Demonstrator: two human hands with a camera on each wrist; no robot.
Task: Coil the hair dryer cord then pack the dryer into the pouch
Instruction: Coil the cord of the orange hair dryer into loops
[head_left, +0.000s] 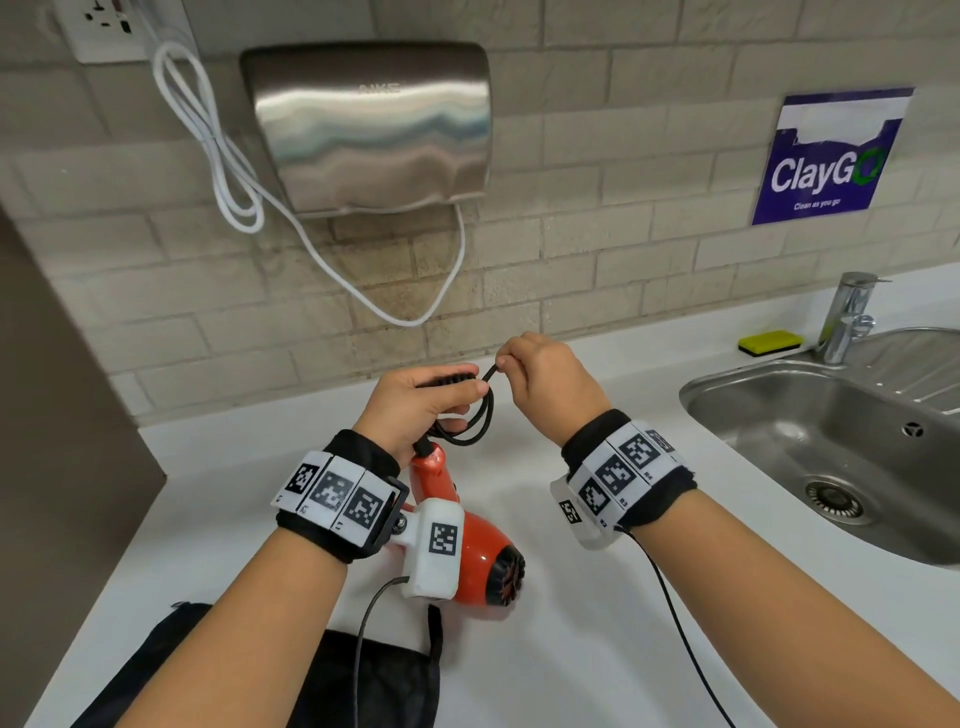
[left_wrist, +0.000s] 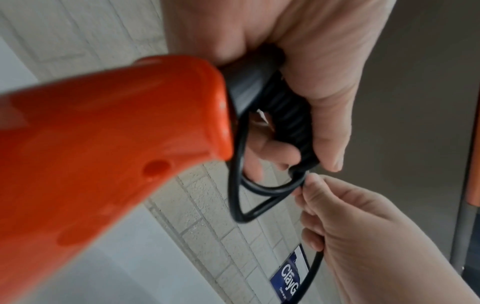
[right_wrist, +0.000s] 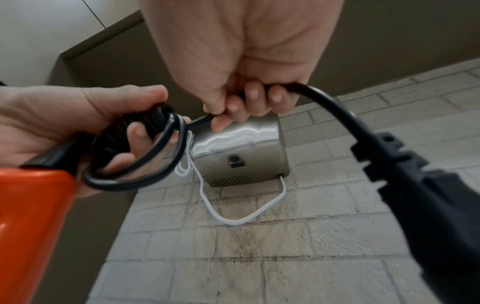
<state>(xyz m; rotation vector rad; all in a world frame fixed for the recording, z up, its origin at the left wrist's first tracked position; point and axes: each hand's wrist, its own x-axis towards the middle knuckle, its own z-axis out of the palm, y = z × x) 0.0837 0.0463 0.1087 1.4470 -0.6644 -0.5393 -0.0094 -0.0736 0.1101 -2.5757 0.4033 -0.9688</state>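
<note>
The orange hair dryer (head_left: 483, 551) hangs handle-up below my left hand (head_left: 457, 400), above the white counter. That hand grips several loops of the black cord (head_left: 480, 421) just above the handle. My right hand (head_left: 506, 364) pinches the cord's free end close beside the left thumb. In the left wrist view the orange handle (left_wrist: 103, 144) fills the left, with the coils (left_wrist: 293, 127) under my thumb. In the right wrist view the cord passes through my curled fingers (right_wrist: 249, 98) and ends in the black plug (right_wrist: 415, 185). The black pouch (head_left: 400, 686) lies flat at the counter's near edge, partly under my left forearm.
A steel sink (head_left: 779, 415) with a tap (head_left: 847, 317) and a yellow sponge (head_left: 770, 343) takes up the right. A steel hand dryer (head_left: 369, 124) with a white cable (head_left: 223, 156) hangs on the brick wall. A brown panel (head_left: 52, 415) bounds the left.
</note>
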